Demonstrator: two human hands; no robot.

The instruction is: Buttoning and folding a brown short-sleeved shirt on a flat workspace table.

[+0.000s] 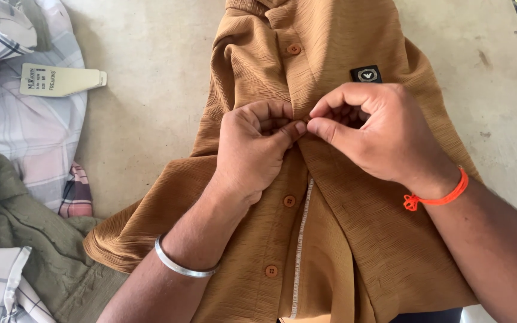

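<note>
Left hand (252, 149) and right hand (369, 134) pinch placket of tan button-up shirt (354, 239), spread mid-table (151, 96). Middle button being worked; top button (294, 49) looks fastened, two lower buttons (289, 201) sit unfastened. Plaid shirts (31, 125) heaped at left edge.

I see a tan-brown ribbed shirt (342, 239) with matching brown buttons (289, 201), a white-stitched placket edge and a small black patch (366, 74). The surface (145, 107) is pale beige. At left lie a pink-and-grey plaid cloth (31, 137) and an olive-green garment (25, 233).
</note>
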